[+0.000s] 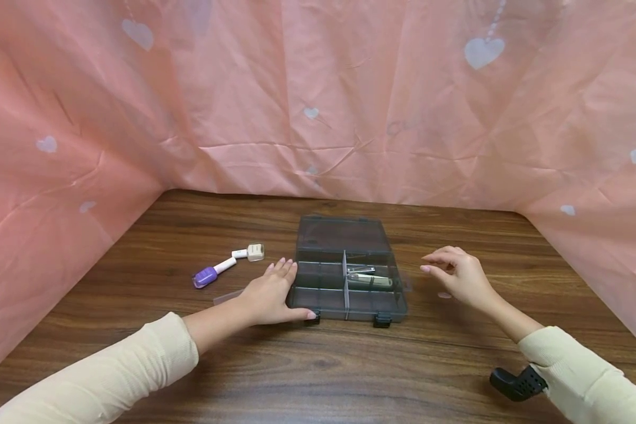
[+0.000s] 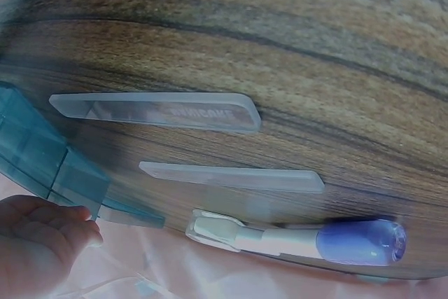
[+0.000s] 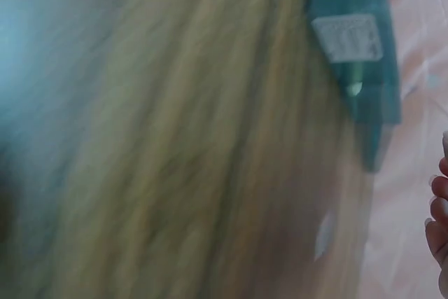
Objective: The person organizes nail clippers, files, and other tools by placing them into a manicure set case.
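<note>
From where I stand, the smoky plastic organizer box (image 1: 318, 297) has its lid (image 1: 341, 232) swung open away from the person. The left hand (image 1: 267, 297) rests along the box's left side, fingers extended and thumb on the front latch, gripping nothing. To the right of the box, the right hand (image 1: 463, 280) hovers with fingers loosely bent, a gap between thumb and forefinger and nothing seen in it. Near that hand lies a small pale oval piece (image 1: 444, 295), too small for me to identify.

I'd judge the work partway along: a larger nail clipper (image 1: 370, 281) and a smaller nail clipper (image 1: 360, 270) are already inside the box, right of its lengthwise divider. Outside, to the box's left, remain the cream nail polish bottle (image 1: 255, 252), the purple nail polish bottle (image 1: 206, 275), a lettered translucent strip (image 2: 157, 111) and a plain translucent strip (image 2: 231, 177).
</note>
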`<state>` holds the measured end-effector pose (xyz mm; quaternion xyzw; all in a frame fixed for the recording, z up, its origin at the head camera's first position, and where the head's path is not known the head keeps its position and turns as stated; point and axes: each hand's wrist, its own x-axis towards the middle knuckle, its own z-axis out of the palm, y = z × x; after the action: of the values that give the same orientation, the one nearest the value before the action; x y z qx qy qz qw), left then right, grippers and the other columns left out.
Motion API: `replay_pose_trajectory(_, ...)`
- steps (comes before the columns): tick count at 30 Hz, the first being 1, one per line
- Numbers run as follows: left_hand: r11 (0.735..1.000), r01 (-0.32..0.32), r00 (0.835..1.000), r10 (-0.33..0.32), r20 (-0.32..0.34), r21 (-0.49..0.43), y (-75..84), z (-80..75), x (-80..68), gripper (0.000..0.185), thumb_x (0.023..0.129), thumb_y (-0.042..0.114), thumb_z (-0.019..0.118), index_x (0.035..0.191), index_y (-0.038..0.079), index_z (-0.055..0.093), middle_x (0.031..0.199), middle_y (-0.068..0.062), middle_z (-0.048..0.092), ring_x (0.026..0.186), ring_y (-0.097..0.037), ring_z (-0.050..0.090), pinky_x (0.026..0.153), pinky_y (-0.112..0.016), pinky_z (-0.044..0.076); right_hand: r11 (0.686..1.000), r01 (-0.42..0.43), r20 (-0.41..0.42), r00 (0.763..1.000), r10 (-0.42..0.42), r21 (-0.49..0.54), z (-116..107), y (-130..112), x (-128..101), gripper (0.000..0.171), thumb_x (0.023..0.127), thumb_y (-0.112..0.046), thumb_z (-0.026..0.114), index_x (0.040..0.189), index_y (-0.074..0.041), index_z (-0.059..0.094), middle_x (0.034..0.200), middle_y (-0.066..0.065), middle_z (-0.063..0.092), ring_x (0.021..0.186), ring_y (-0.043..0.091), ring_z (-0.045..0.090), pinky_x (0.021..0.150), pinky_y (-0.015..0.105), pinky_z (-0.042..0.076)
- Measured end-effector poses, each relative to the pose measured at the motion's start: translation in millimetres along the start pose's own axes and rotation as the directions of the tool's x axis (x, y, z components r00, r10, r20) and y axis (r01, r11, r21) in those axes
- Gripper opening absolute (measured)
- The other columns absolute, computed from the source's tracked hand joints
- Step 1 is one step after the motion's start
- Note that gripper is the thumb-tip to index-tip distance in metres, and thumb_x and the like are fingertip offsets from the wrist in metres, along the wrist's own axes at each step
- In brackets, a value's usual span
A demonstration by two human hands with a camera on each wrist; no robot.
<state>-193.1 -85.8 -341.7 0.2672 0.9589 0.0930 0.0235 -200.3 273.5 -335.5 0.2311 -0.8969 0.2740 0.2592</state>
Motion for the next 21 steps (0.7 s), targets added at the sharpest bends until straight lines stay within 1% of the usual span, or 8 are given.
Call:
replay_pose_trajectory(3,1.000,-0.001,1.000,0.001,-0.003,-0.006,-0.1,0.5,-0.4,0.102,0.075,0.067,0.059,0.139,-0.009,0.033,0.145,-0.026,0.033,0.138,-0.037,0.027,0.113,-0.045,0.025,1.000,-0.018,0.011,1.000,0.018,-0.008,-5,9,-12,0.015,0.074,-0.002,0.073,0.089,0.000,0.071,0.082,0.008,0.066,0.070,-0.003,0.047,0.057,0.021,0.045)
replay_pose_trajectory(6,1.000,-0.005,1.000,0.005,-0.009,0.000,-0.7,1.5,0.1,0.102,0.075,0.066,0.060,0.138,-0.009,0.034,0.145,-0.027,0.034,0.138,-0.038,0.027,0.113,-0.046,0.026,0.999,-0.031,0.009,0.999,0.031,-0.010,-8,19,-22,0.016,0.072,-0.001,0.074,0.088,0.001,0.071,0.081,0.009,0.066,0.072,-0.007,0.047,0.057,0.018,0.044)
replay_pose_trajectory(9,1.000,-0.010,1.000,0.010,-0.011,0.000,-1.0,2.0,0.8,0.101,0.075,0.065,0.060,0.138,-0.009,0.034,0.144,-0.027,0.034,0.138,-0.038,0.027,0.113,-0.046,0.026,0.999,-0.053,0.013,0.999,0.053,-0.005,-10,28,-30,0.017,0.071,-0.001,0.075,0.087,0.000,0.072,0.080,0.009,0.065,0.071,-0.008,0.047,0.057,0.015,0.043)
replay_pose_trajectory(11,1.000,-0.014,1.000,0.014,-0.011,0.002,-1.6,2.3,1.3,0.101,0.076,0.065,0.060,0.138,-0.010,0.034,0.144,-0.027,0.034,0.138,-0.038,0.027,0.113,-0.046,0.026,0.997,-0.073,0.028,0.997,0.073,-0.007,-11,32,-34,0.016,0.071,-0.003,0.076,0.087,0.000,0.072,0.080,0.009,0.065,0.069,-0.008,0.046,0.056,0.015,0.042)
replay_pose_trajectory(16,1.000,-0.014,1.000,0.014,-0.013,-0.001,-1.8,2.3,1.6,0.101,0.075,0.065,0.061,0.138,-0.010,0.034,0.144,-0.028,0.034,0.138,-0.039,0.028,0.113,-0.046,0.026,0.989,-0.148,0.145,0.978,0.149,-0.017,-17,37,-38,0.016,0.074,-0.008,0.075,0.089,-0.003,0.073,0.082,0.005,0.064,0.070,-0.008,0.045,0.057,0.018,0.040)
replay_pose_trajectory(18,1.000,-0.013,1.000,0.013,-0.015,-0.002,-1.4,2.1,1.7,0.101,0.075,0.065,0.061,0.138,-0.010,0.034,0.144,-0.028,0.034,0.138,-0.038,0.028,0.113,-0.046,0.026,0.985,-0.173,0.195,0.965,0.174,-0.021,-19,39,-40,0.015,0.076,-0.011,0.075,0.089,-0.005,0.073,0.084,0.004,0.063,0.072,-0.008,0.047,0.057,0.018,0.041)
replay_pose_trajectory(21,1.000,-0.016,1.000,0.016,-0.015,0.003,-0.8,2.1,2.1,0.101,0.075,0.065,0.061,0.138,-0.010,0.034,0.144,-0.028,0.034,0.138,-0.038,0.028,0.113,-0.046,0.026,0.980,-0.193,0.239,0.951,0.197,-0.040,-19,41,-42,0.012,0.076,-0.013,0.075,0.087,-0.008,0.073,0.085,0.003,0.064,0.073,-0.005,0.051,0.059,0.019,0.044)
